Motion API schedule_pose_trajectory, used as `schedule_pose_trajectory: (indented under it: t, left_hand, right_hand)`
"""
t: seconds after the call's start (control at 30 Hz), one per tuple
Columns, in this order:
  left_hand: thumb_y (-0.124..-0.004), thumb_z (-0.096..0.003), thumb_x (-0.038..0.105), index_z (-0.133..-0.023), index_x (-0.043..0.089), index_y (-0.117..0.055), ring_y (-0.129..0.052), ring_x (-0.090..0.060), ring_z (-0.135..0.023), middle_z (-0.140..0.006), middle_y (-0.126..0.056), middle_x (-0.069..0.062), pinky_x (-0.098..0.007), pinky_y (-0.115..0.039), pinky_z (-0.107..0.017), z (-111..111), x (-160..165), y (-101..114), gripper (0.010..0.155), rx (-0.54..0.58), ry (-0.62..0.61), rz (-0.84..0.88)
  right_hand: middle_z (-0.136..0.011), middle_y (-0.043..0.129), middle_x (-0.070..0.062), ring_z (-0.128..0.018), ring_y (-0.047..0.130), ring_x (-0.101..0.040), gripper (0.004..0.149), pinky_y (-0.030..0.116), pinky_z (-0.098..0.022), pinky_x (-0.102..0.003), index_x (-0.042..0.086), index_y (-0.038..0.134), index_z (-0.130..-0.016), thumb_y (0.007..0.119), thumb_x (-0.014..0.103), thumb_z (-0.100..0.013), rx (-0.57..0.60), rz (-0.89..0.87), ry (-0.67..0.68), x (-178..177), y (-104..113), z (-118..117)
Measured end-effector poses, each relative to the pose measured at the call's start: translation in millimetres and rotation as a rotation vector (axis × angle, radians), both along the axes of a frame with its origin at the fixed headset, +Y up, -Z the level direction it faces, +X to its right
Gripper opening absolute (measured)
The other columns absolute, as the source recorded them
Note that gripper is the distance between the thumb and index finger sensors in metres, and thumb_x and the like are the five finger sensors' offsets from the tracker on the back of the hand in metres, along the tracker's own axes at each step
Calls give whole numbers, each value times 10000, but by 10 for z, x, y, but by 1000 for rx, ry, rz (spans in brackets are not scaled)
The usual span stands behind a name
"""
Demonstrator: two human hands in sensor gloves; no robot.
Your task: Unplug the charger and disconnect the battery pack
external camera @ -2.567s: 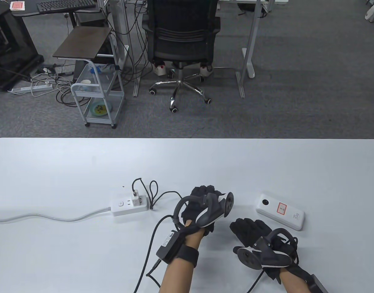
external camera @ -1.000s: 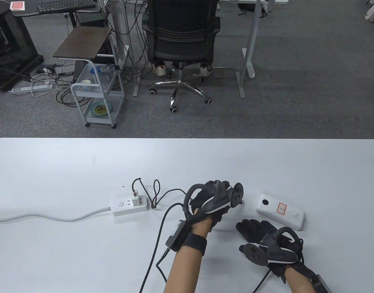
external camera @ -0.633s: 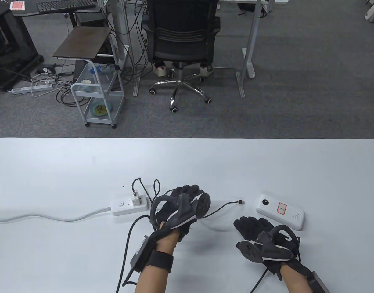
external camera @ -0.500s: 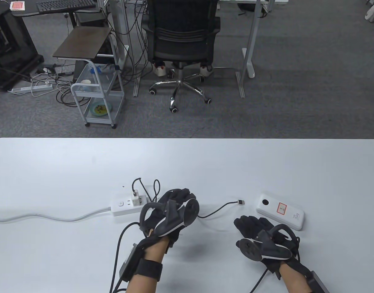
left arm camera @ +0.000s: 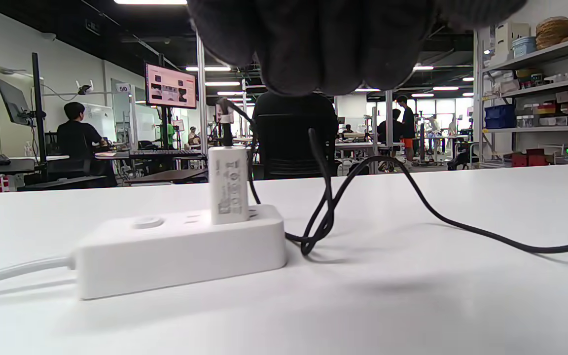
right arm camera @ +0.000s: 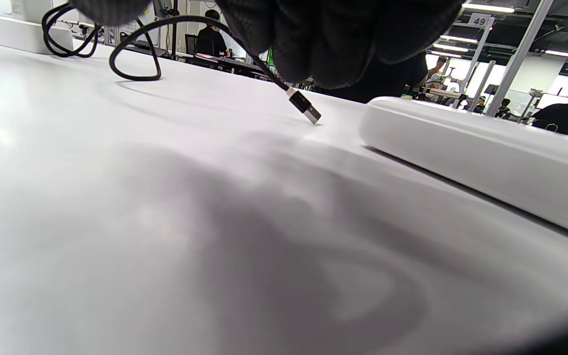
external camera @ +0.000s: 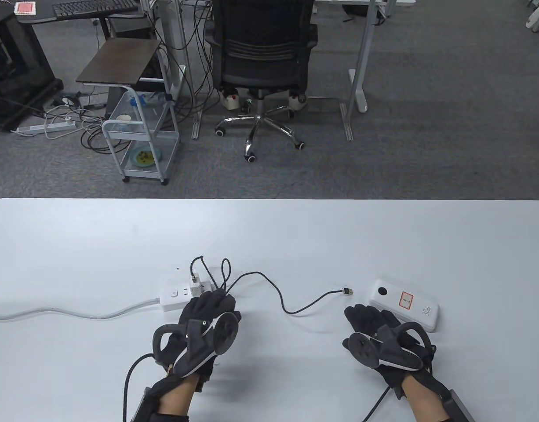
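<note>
A white charger [external camera: 195, 281] [left arm camera: 228, 184] stands plugged into a white power strip [external camera: 186, 297] [left arm camera: 180, 249] left of centre. Its black cable [external camera: 280, 299] [left arm camera: 412, 207] runs right and ends in a free plug [external camera: 347, 291] [right arm camera: 304, 107] lying on the table, apart from the white battery pack [external camera: 404, 305] [right arm camera: 481, 153]. My left hand [external camera: 208, 314] hovers just in front of the strip, holding nothing. My right hand [external camera: 368, 318] lies on the table just left of the battery pack, holding nothing.
The strip's grey cord [external camera: 54, 313] runs off the table's left edge. Beyond the table's far edge stand an office chair [external camera: 263, 66] and a small cart [external camera: 140, 145] on the floor.
My left hand let go of the cable's plug near the battery pack and drew back left to the power strip. The plug now lies free. My right hand barely moved.
</note>
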State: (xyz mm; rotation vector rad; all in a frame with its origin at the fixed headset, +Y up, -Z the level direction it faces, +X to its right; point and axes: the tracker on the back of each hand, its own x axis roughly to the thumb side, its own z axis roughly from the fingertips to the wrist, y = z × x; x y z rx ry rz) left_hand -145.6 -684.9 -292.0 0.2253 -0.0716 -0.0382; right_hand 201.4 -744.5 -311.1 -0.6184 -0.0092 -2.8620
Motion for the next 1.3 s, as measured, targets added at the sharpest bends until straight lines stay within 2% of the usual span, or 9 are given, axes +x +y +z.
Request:
schedule_pose_trajectory:
  t: [0.1,0.27,0.37,0.53,0.87,1.0,1.3]
  left_hand:
    - [-674,-491,635,-944,454,-813,-919,-88,-1014,-1063,-842,204,-304,-754,-810,30,-55,-105,507,8,41,-74]
    - [-679,-489,635,-942,450,-818,-925,-96,-1008,-1059,-848,197,-313,-757,-805,93,-146,-306,509,-3,39,-5]
    - [-681,-484,649,-953,451,-807,-917,-95,-1018,-1068,-838,198,-315,-751,-811,130,-137,-400,524,-19,35,-108]
    - [-636,-487,643,-967,443,-795,-905,-106,-1027,-1082,-825,187,-317,-742,-817,179,-134,-417,544,-6,47,-89]
    - [-623,-482,663,-972,441,-790,-902,-108,-1029,-1083,-823,187,-320,-740,-817,182,-188,-435,563,10,57,-105]
    - [-631,-481,661,-971,439,-793,-904,-108,-1028,-1083,-824,183,-321,-742,-815,190,-208,-436,561,10,66,-123]
    - [-632,-480,666,-975,441,-789,-897,-109,-1035,-1090,-817,182,-322,-737,-820,205,-210,-421,566,11,68,-140]
  right_hand:
    - [-1186,595,-151,-1015,711,-386,734,598,-713,-572,171,459,-1134,472,566,-515,-5,0,-1,-4,-13,7]
    - [-1186,598,-146,-1015,715,-380,736,603,-712,-567,176,458,-1134,467,572,-514,17,29,12,-24,13,51]
    - [-1185,599,-145,-1015,717,-377,738,604,-711,-566,172,463,-1133,466,574,-514,37,45,31,-65,35,82]
    - [-1184,602,-139,-1015,720,-372,711,608,-711,-562,178,460,-1135,460,547,-527,73,76,46,-116,54,115]
    - [-1183,606,-138,-1012,724,-371,701,610,-709,-560,181,465,-1131,456,541,-529,60,83,37,-109,24,117]
    - [-1170,629,-128,-1001,740,-366,615,617,-705,-558,190,499,-1117,448,442,-558,69,76,39,-118,33,125]
    - [-1173,626,-128,-1003,739,-364,633,618,-706,-555,191,491,-1121,448,466,-553,69,85,48,-127,28,130]
